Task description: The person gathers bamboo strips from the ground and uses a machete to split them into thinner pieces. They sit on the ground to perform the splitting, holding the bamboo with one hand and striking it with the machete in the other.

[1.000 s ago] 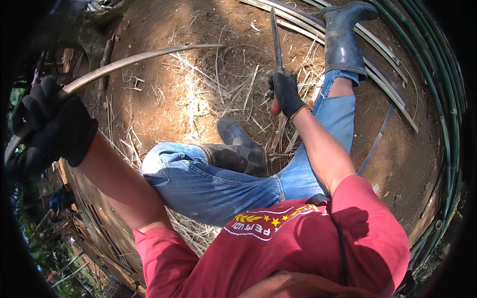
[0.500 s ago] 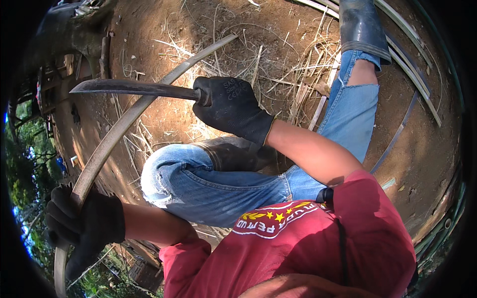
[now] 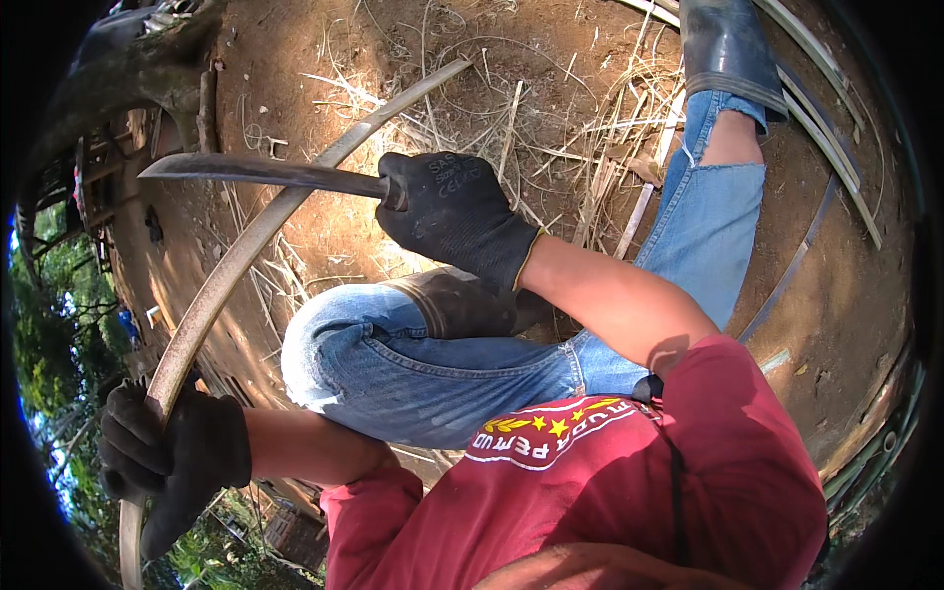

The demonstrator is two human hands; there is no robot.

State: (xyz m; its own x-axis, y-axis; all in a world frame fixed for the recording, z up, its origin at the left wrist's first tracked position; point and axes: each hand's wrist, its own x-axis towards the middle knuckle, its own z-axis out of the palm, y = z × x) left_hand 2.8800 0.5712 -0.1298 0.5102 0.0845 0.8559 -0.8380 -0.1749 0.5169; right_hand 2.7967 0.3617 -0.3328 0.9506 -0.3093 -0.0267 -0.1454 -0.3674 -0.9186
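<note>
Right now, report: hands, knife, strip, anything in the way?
Left hand gripping long curved strip. Right hand gripping knife. Knife crosses over strip in view, contact unclear. Bent left knee nearby, apart from strip in view.

From the wearer's head, the left of two side-by-side fisheye cameras looks steeply down, close above a dark red short-sleeved T-shirt [image 3: 590, 501] at the lower edge. Its upright, wide field takes in the black-gloved right hand [image 3: 447, 211] near mid-frame, the black-gloved left hand [image 3: 197, 447] at lower left, and brown earth ground [image 3: 816, 310] farther off, inside a curved black border.
</note>
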